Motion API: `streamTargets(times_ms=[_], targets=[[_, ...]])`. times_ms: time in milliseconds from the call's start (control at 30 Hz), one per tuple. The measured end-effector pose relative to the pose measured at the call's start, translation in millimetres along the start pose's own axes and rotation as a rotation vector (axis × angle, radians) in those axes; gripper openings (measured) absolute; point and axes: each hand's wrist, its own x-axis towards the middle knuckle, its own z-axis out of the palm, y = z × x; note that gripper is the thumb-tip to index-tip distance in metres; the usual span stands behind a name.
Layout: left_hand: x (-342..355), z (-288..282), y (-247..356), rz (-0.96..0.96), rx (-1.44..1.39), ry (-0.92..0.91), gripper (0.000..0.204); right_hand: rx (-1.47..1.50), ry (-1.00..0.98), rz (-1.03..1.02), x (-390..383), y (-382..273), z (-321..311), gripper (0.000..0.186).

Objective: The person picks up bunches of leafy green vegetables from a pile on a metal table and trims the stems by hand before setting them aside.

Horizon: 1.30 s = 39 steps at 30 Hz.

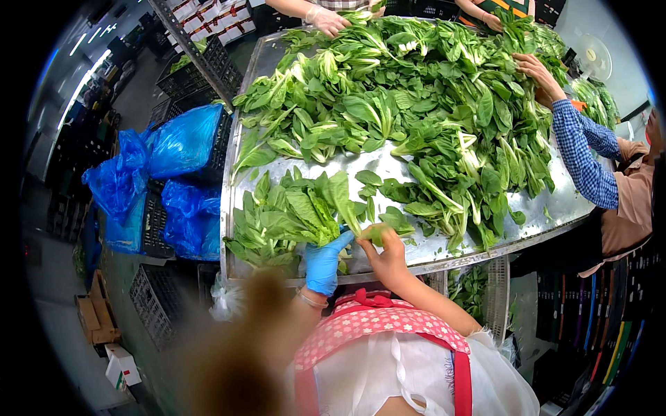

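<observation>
My left hand (pixel 325 267), in a blue glove, is closed around the lower end of a bunch of leafy greens (pixel 305 216), its leaves fanning away from me over the near edge of the metal table. Bare and bent at the fingers, my right hand (pixel 386 258) pinches a green leaf (pixel 377 236) just beside the bunch. The fingertips of both hands almost meet. Loose greens (pixel 257 232) lie to the left of the gloved hand. A large heap of leafy greens (pixel 416 104) covers much of the table beyond.
The metal table (pixel 374 163) has a raised rim. A co-worker's hand (pixel 538 73) reaches into the heap from the right; a gloved co-worker's hand (pixel 329 22) works at the far side. Blue plastic bags (pixel 184 142) and black crates (pixel 156 301) stand left. A pale crate (pixel 497 298) stands below the edge.
</observation>
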Motion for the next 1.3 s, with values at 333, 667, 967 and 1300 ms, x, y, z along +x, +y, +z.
streamTargets(times_ms=[333,667,967,1300], targets=[[6,4,-10,0.003,-0.144,0.021,0.021,0.074,-0.048,-0.220,-2,-2,-16,0.014],[11,-7,-7,-0.123,-0.396,0.045,0.025,-0.476,-0.035,-0.167,24,14,-46,0.024],[1,-13,-16,0.019,-0.258,-0.037,0.018,0.691,-0.314,0.706,15,-7,-6,0.017],[15,-29,-19,-0.292,-0.489,-0.139,0.025,0.388,-0.110,0.340,-4,-5,-8,0.023]])
